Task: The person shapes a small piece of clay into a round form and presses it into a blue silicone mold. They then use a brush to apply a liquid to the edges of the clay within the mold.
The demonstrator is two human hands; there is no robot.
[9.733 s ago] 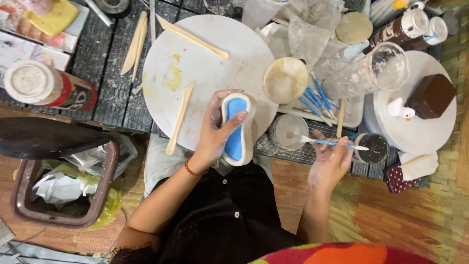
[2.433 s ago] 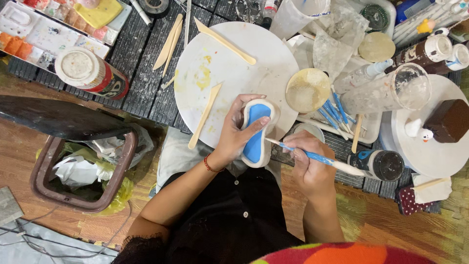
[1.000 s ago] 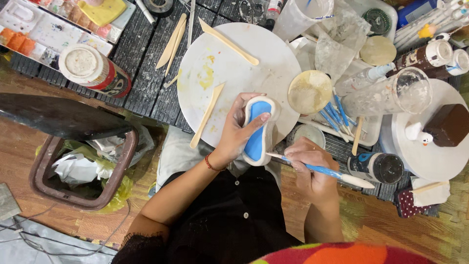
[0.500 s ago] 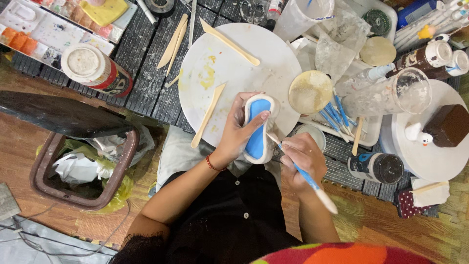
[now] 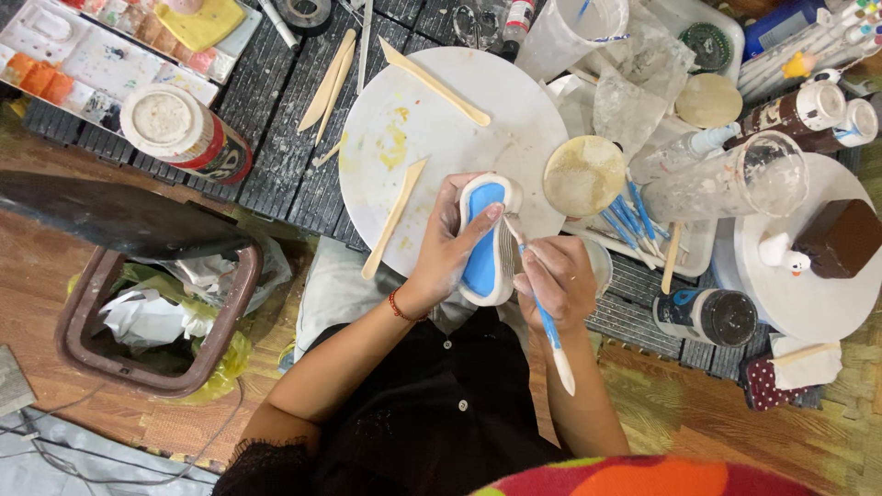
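1. Clay piece (image 5: 484, 241), an oblong white form with a smooth, glossy blue face and a bare white rim, is sitting at the centre of the frame, over the lower edge of the round white board (image 5: 432, 119).
2. Left hand (image 5: 447, 241) is wrapping around the piece from the left, thumb pressing on the blue face, fingers curling behind it.
3. Right hand (image 5: 558, 278) is pinching a thin brush (image 5: 542, 310) just to the right of the piece; the handle is blue, fading to white at its lower end, and the tip is touching the piece's right rim.
4. The board is flat and matte, smeared with yellow paint, and is carrying two pale wooden sticks (image 5: 393, 218), long and tapering.
5. A shallow bowl (image 5: 583, 175) with a cloudy, beige inside is standing just right of the piece.
6. A clear glass (image 5: 735, 184) is lying on its side in the upper right, near a brown block (image 5: 841, 237) on a white plate (image 5: 808, 303).
7. A paint palette (image 5: 110, 55) with orange and yellow wells is filling the upper left corner.
8. A brown bin (image 5: 152, 321), stuffed with crumpled paper and plastic, is standing at lower left on a wooden floor.
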